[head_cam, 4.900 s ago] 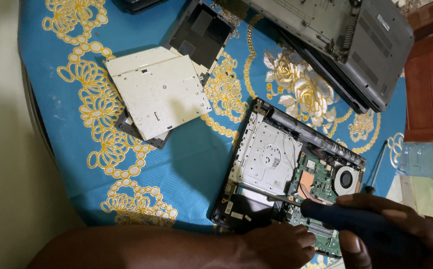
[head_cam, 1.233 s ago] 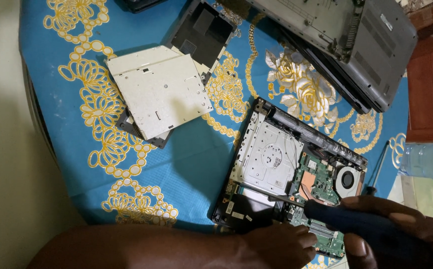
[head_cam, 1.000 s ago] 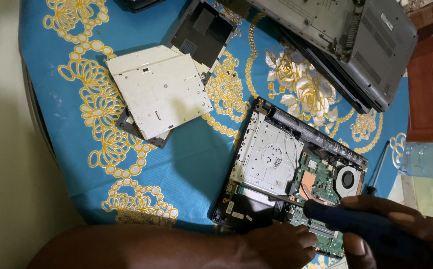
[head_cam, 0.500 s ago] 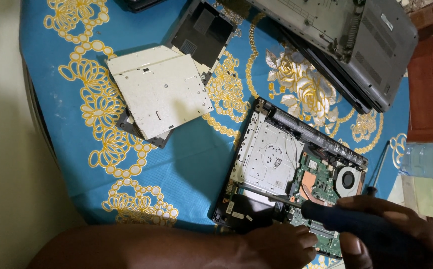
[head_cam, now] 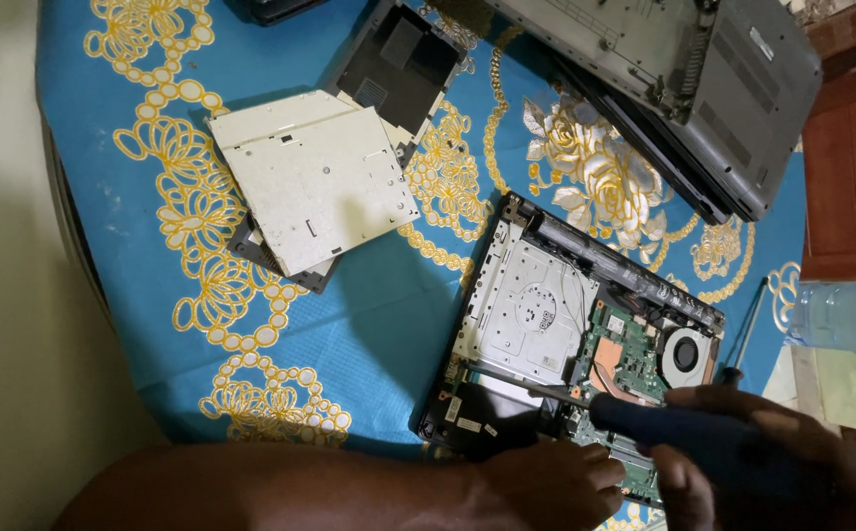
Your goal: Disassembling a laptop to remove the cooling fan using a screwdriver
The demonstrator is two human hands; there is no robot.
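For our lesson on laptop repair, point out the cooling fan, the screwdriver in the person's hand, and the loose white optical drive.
cooling fan (head_cam: pixel 685 355), head view, on its round hub.
screwdriver (head_cam: pixel 674 425), head view, on the dark blue handle.
white optical drive (head_cam: pixel 315 177), head view, on its flat metal cover.

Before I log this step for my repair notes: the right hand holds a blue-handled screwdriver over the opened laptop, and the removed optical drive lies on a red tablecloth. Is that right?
Not quite. The head view shows the tablecloth is blue with a yellow floral pattern, not red. The rest stands: the right hand holds the blue-handled screwdriver over the opened laptop, and the removed optical drive lies on that cloth.
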